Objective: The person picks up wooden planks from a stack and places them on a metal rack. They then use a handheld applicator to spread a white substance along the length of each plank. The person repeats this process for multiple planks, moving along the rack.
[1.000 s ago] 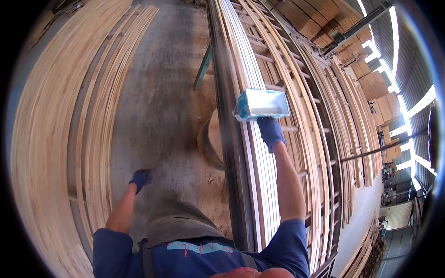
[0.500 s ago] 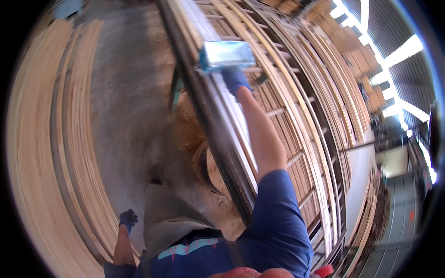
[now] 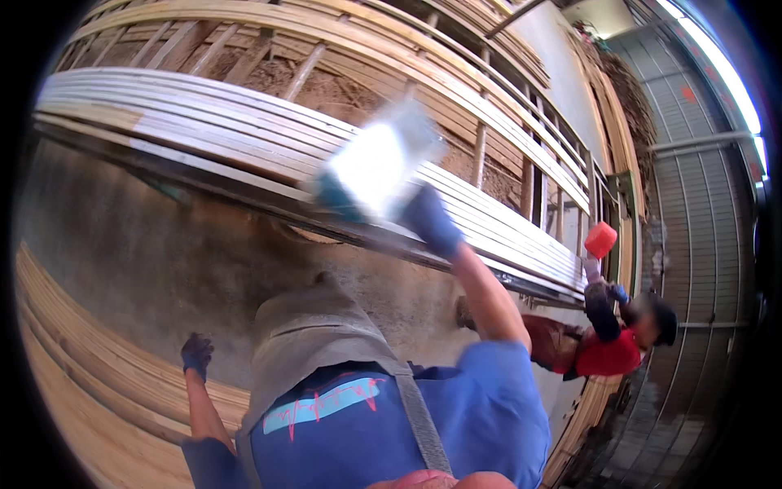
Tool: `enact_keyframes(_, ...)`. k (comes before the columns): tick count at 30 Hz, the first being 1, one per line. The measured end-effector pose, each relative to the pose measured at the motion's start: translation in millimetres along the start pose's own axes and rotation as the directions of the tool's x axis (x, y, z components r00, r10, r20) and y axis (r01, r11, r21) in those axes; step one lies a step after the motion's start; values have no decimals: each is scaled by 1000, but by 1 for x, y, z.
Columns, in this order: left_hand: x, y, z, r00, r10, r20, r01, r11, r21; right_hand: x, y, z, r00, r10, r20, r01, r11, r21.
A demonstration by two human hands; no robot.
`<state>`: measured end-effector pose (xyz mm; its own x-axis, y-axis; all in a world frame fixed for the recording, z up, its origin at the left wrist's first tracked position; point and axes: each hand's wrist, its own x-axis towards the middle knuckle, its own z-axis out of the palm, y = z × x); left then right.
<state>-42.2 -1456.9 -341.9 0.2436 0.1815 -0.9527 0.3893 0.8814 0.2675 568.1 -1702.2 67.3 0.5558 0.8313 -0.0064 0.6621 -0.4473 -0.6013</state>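
My right hand (image 3: 433,222), in a dark blue glove, is closed on a boxy white-and-blue plastic container (image 3: 376,163), which is smeared by motion. The container is tilted above a row of long wooden strips (image 3: 236,122), whose upper faces look white and shiny over much of their length. What is inside the container cannot be made out. My left hand (image 3: 196,354), also gloved in dark blue, hangs free at the left with its fingers apart. It holds nothing, and a stack of long boards (image 3: 106,367) lies nearby.
A dark beam (image 3: 269,200) runs along the near side of the strips. Behind them stands a rack of wooden rails (image 3: 342,33) with crosspieces. At the right, a person in red (image 3: 607,350) holds a red container (image 3: 600,240) near the strips' end. Concrete floor (image 3: 106,220) lies below.
The view has swung round to the right, bringing the person in red into sight. My right hand has moved along the strips with the container, which is now tilted. My left hand still hangs free.
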Motion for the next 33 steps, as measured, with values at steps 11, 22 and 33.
enact_keyframes(11,-50,-20,172,997,-33,-73,56,940,336,-272,272,-173,718,683,-136,-662,608,-438)
enact_keyframes(22,-54,-56,108,973,4,-230,-25,996,-91,60,71,-48,971,112,212,-91,990,-107)
enact_keyframes(33,-54,-50,-58,939,-141,-312,6,918,-396,383,-238,194,823,-433,367,467,884,-3)
